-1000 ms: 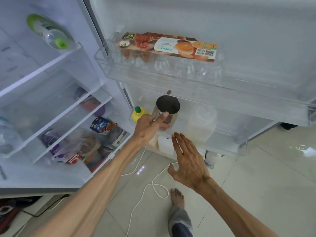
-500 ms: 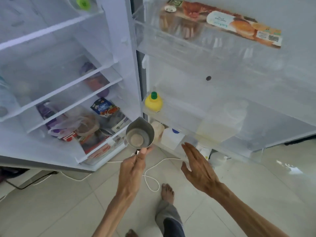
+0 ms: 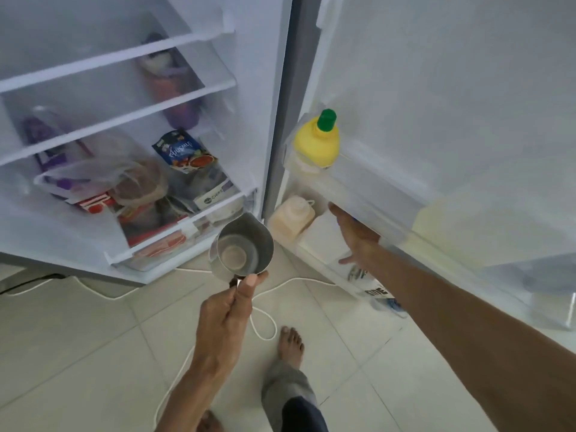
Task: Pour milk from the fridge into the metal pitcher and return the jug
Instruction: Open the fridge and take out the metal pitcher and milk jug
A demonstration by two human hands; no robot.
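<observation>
Two doors' worth of space stands open: the fridge (image 3: 131, 126) and its door shelf (image 3: 383, 194). Low in that shelf sits a white jug (image 3: 324, 236), likely the milk. The right hand (image 3: 355, 235) reaches for it, fingers (image 3: 335, 210) spread wide. The left hand (image 3: 224, 319) pinches the pitcher (image 3: 241, 249) handle, holding it upright and close by, ready for pouring.

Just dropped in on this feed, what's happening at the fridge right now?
A person stands barefoot at the open fridge. The left hand holds the metal pitcher by its handle, upright, below the crisper drawer; no milk shows inside it. The right hand reaches into the lower door shelf, beside a pale bottle and a white jug, fingers open, gripping nothing yet. A yellow squeeze bottle sits on the shelf above.
</observation>
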